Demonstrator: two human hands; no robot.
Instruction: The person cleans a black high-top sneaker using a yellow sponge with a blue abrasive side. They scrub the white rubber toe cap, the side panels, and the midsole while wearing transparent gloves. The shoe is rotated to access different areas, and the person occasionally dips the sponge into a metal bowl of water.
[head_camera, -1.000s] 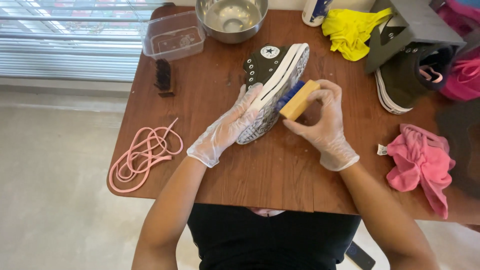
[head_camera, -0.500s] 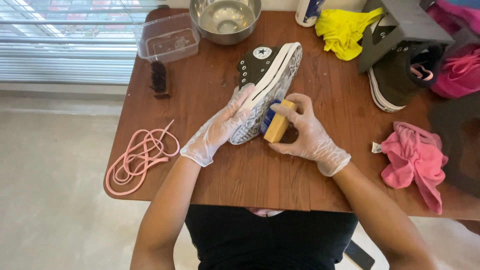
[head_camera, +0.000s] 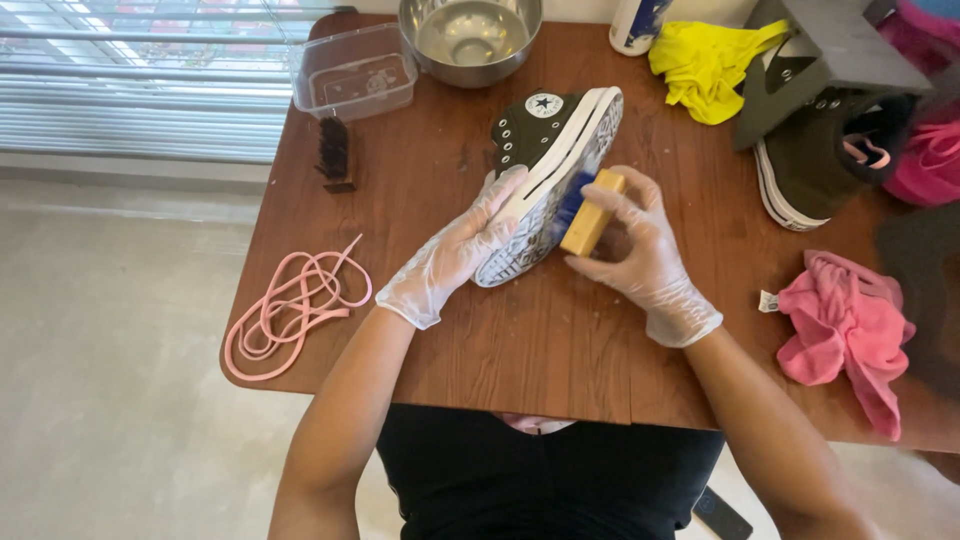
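At the middle of the brown wooden desk (head_camera: 560, 350), a dark high-top sneaker (head_camera: 548, 150) lies on its side with its white sole turned toward the right. The gloved left hand (head_camera: 455, 255) lies along the near end of the sneaker, its fingers (head_camera: 497, 200) stretched out and slightly spread, pressed flat against the dark upper and the sole edge. The gloved right hand (head_camera: 640, 250) is just right of the sole; its fingers (head_camera: 625, 200) curl over and pinch a yellow-backed brush with blue bristles (head_camera: 588, 212), thumb underneath on the near side. The blue bristles touch the white sole, so the sneaker sits between the two hands, touching both the left palm and the brush.

To the left, near the desk's edge, a coil of pink laces (head_camera: 295, 305) lies loose. Farther back on the left stand a small dark brush (head_camera: 333, 155) and a clear plastic tub (head_camera: 352, 72), with a steel bowl (head_camera: 470, 35) just right of the tub. A yellow cloth (head_camera: 705, 65) lies at the far right of centre. A second dark sneaker (head_camera: 810, 165) rests at the right under a grey box lid (head_camera: 840, 50), and a pink cloth (head_camera: 845, 330) is crumpled near the right edge.
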